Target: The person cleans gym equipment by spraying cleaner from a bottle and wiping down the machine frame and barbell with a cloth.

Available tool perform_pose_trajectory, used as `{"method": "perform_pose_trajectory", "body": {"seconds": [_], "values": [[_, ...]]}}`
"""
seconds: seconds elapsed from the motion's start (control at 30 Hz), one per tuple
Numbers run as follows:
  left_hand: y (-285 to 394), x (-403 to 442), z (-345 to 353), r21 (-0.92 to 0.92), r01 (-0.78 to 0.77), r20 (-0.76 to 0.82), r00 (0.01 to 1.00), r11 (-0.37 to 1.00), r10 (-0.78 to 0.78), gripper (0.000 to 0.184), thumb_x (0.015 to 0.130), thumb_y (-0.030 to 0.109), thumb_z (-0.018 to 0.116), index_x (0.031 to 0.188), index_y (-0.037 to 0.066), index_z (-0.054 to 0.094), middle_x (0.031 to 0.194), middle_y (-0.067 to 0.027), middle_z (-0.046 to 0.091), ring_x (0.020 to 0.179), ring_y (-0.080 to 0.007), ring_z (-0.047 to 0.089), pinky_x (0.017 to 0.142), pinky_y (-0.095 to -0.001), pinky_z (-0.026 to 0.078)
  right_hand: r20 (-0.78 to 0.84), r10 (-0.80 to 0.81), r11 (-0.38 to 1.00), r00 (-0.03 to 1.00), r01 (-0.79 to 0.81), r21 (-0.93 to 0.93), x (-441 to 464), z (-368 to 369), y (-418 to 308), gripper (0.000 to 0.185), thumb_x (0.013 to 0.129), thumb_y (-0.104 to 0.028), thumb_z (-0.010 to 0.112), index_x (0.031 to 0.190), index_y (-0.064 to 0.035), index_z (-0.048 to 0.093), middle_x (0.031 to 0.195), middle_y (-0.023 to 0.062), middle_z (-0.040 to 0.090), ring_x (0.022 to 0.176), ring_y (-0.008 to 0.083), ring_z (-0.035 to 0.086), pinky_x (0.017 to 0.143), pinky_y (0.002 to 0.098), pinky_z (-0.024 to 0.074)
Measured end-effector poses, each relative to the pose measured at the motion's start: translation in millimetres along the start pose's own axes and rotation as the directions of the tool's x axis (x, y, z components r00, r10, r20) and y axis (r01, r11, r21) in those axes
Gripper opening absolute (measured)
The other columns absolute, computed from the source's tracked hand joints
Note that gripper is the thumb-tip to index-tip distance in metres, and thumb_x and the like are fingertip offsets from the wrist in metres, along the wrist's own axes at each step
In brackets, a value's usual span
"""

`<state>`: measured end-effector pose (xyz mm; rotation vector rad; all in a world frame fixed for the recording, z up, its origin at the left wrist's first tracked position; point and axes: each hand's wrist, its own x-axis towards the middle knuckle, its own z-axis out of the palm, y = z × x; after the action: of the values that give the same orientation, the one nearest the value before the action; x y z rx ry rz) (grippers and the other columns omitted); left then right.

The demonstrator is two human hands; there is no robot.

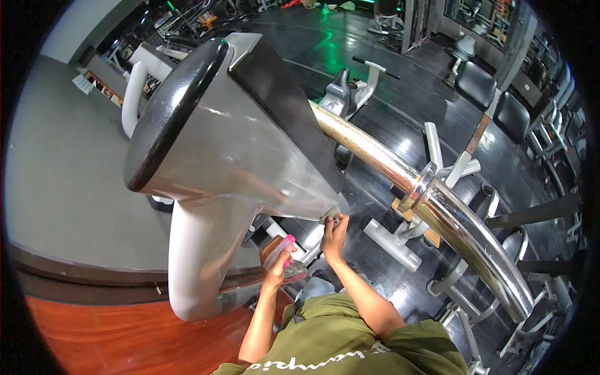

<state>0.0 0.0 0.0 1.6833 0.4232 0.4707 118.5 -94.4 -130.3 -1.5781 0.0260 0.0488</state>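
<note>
My left hand (279,265) is wrapped around a clear spray bottle (295,270) with a pink spray head, held low beneath the machine's arm. With its fingers closed on a small greyish cloth (329,215), my right hand (335,237) presses against the lower end of a large grey machine frame (250,150). The fingers partly cover the cloth. A black rounded pad (181,106) caps the frame's upper left, and a dark panel (284,106) runs along its right side.
A shiny metal bar with a thick sleeve (475,231) extends to the right of the frame. Below the frame curves a light tube (197,262). Other gym machines with black pads (476,84) stand on the dark floor (400,119). A grey wall (62,169) is at left.
</note>
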Motion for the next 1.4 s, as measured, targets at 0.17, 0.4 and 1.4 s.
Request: {"method": "perform_pose_trajectory", "body": {"seconds": [0.17,0.4,1.4], "values": [[0,-2,-14,0.027,-0.007,0.047,0.999,1.000,0.006,0.036,0.088,0.033,0.060,0.084,-0.002,0.066,0.076,-0.0091,0.064,0.054,-0.0155,0.056,0.052,-0.0294,0.043,-0.136,-0.369,0.929,0.919,0.368,-0.035,-28,24,-73,0.024,0.099,-0.007,0.053,0.118,-0.0013,0.039,0.112,0.0218,0.048,0.098,0.0309,0.050,0.089,0.0427,0.0415],[-8,3,-17,-0.089,0.000,0.050,0.999,0.996,0.005,0.038,0.088,0.031,0.057,0.088,-0.006,0.066,0.077,-0.0115,0.066,0.055,-0.0154,0.056,0.052,-0.0295,0.044,-0.089,-0.221,0.975,0.971,0.218,-0.043,-39,35,-16,0.034,0.097,-0.007,0.054,0.126,0.0011,0.037,0.117,0.0311,0.053,0.109,0.0465,0.055,0.094,0.0496,0.0422],[-28,-6,-16,-0.120,0.056,0.159,0.987,0.991,-0.037,0.033,0.090,0.027,0.056,0.083,-0.004,0.066,0.076,-0.0107,0.065,0.055,-0.0149,0.056,0.052,-0.0293,0.043,-0.323,-0.001,0.994,0.946,0.037,0.106,19,25,-67,0.034,0.103,-0.033,0.053,0.119,-0.0030,0.058,0.108,0.0213,0.066,0.103,0.0345,0.064,0.090,0.0405,0.0462]]}}
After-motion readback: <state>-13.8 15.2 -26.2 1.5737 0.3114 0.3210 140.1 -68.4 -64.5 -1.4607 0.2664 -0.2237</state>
